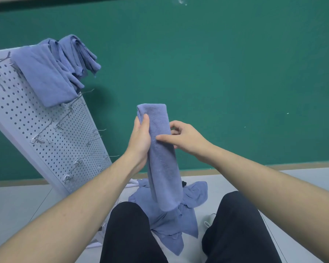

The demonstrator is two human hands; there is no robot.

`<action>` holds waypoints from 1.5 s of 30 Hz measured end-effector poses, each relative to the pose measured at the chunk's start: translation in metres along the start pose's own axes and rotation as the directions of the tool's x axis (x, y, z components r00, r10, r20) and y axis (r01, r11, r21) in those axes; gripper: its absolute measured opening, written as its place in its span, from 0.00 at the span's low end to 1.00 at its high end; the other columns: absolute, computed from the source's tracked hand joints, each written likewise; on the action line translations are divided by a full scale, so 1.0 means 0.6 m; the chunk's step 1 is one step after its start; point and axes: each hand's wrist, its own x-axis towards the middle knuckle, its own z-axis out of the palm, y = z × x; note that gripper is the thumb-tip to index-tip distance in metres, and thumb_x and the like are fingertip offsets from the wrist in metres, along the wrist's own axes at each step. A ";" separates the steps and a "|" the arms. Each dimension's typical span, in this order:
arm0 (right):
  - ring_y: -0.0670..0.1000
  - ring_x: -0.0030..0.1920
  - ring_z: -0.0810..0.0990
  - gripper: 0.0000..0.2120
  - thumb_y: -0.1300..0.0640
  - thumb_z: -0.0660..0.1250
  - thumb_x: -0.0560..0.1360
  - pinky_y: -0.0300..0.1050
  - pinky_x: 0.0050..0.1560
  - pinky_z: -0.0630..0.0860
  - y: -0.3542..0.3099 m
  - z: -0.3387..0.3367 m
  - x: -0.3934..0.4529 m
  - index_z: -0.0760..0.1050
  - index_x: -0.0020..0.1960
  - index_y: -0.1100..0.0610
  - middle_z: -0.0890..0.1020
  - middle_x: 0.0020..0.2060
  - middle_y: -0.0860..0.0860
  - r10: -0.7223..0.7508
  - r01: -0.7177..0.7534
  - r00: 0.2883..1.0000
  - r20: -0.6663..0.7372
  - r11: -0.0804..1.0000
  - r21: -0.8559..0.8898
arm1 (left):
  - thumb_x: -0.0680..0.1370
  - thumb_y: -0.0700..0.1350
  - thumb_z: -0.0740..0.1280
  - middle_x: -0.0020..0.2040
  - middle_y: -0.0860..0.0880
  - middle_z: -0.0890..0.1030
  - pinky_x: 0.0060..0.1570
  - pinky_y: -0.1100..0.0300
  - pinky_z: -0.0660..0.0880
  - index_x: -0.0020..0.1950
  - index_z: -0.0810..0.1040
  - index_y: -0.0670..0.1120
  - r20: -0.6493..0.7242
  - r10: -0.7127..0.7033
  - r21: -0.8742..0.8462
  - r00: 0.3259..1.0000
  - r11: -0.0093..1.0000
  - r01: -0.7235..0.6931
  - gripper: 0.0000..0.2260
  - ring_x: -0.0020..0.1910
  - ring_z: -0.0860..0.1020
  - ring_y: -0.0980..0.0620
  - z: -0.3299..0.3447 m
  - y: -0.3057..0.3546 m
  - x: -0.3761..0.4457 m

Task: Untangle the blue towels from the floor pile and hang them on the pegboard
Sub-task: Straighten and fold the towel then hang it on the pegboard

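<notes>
Left hand [141, 137] grips the folded blue towel [162, 154] while right hand [184, 138] fingers pinch its edge; next, drape it over the pegboard [46, 133].

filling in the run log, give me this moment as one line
left hand: grips towel | right hand: pinches towel | pegboard: towels draped on top | pile: on floor

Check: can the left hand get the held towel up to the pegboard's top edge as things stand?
Probably yes. The left hand grips the folded towel beside the pegboard, open air between. The top edge already carries draped towels, so free room looks scarce.
</notes>
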 end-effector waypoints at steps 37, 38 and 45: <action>0.50 0.55 0.76 0.28 0.56 0.69 0.74 0.37 0.48 0.73 -0.168 0.186 0.145 0.69 0.72 0.42 0.65 0.66 0.49 -0.290 0.330 0.941 0.173 0.900 -0.285 | 0.79 0.39 0.66 0.51 0.47 0.86 0.40 0.62 0.79 0.62 0.79 0.45 -0.042 0.042 0.233 0.998 0.972 -0.031 0.11 0.44 0.84 0.52 -0.332 0.216 -0.050; 0.51 0.63 0.70 0.30 0.53 0.73 0.72 0.39 0.57 0.70 -0.169 0.195 0.150 0.68 0.71 0.41 0.64 0.65 0.48 -0.317 0.363 0.929 0.188 0.876 -0.317 | 0.79 0.39 0.66 0.51 0.46 0.85 0.40 0.62 0.79 0.62 0.79 0.44 -0.044 0.048 0.227 0.998 0.973 -0.037 0.12 0.44 0.84 0.52 -0.334 0.227 -0.048; 0.40 0.58 0.74 0.15 0.48 0.70 0.71 0.41 0.57 0.72 -0.247 0.234 0.169 0.79 0.57 0.39 0.79 0.55 0.39 -0.579 0.597 0.802 0.147 0.786 -0.160 | 0.80 0.41 0.65 0.49 0.48 0.86 0.41 0.63 0.80 0.61 0.79 0.46 -0.019 0.060 0.293 0.998 0.955 -0.052 0.10 0.43 0.83 0.53 -0.348 0.285 -0.025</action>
